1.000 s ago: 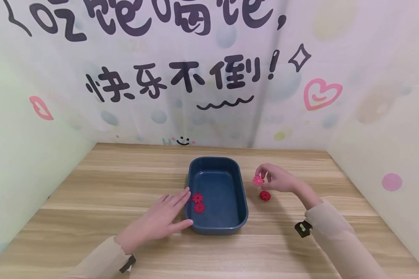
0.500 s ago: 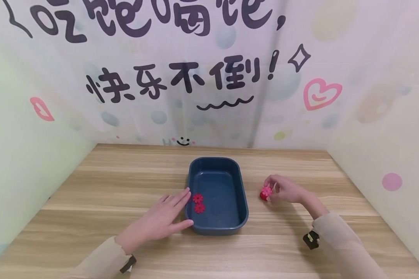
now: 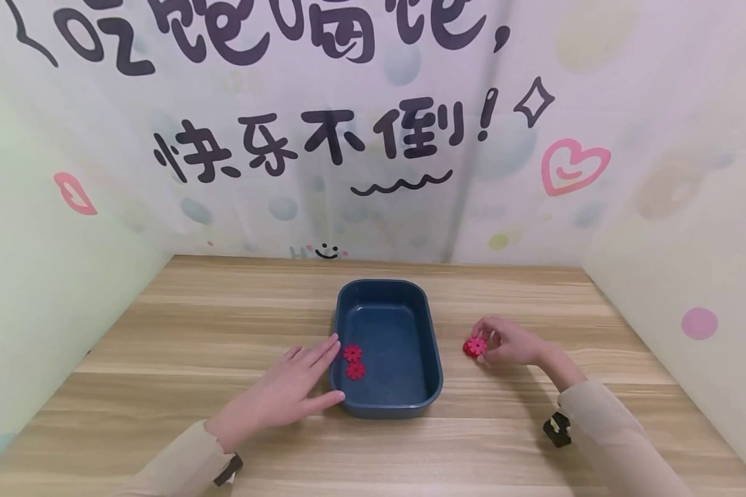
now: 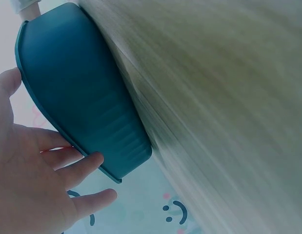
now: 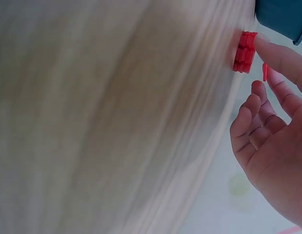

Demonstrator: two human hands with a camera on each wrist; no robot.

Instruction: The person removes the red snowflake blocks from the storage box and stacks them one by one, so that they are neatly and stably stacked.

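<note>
Straight fingers of my left hand [image 3: 280, 388] rest on the left rim of a dark blue rectangular basin [image 3: 390, 338]; the left wrist view shows them along the basin's outer wall [image 4: 82, 92]. Inside, two red snowflake-shaped plastic discs [image 3: 356, 371] lie by the left wall. Right of the basin, my right hand [image 3: 514, 344] pinches a pinkish-red notched disc [image 3: 476, 346] between thumb and fingers. In the right wrist view this disc [image 5: 265, 71] appears edge-on, close above a short stack of red discs [image 5: 244, 52] on the table.
A wood-grain table [image 3: 236, 304] spreads around the basin. A white printed curtain [image 3: 255, 207] with black writing hangs behind it, and pale walls [image 3: 690, 262] stand on both sides. Dark straps [image 3: 558, 429] sit at the sleeves.
My right hand has moved right and toward me, then slightly lower, bringing the pinched disc over the red stack. The left hand and basin have stayed in place.
</note>
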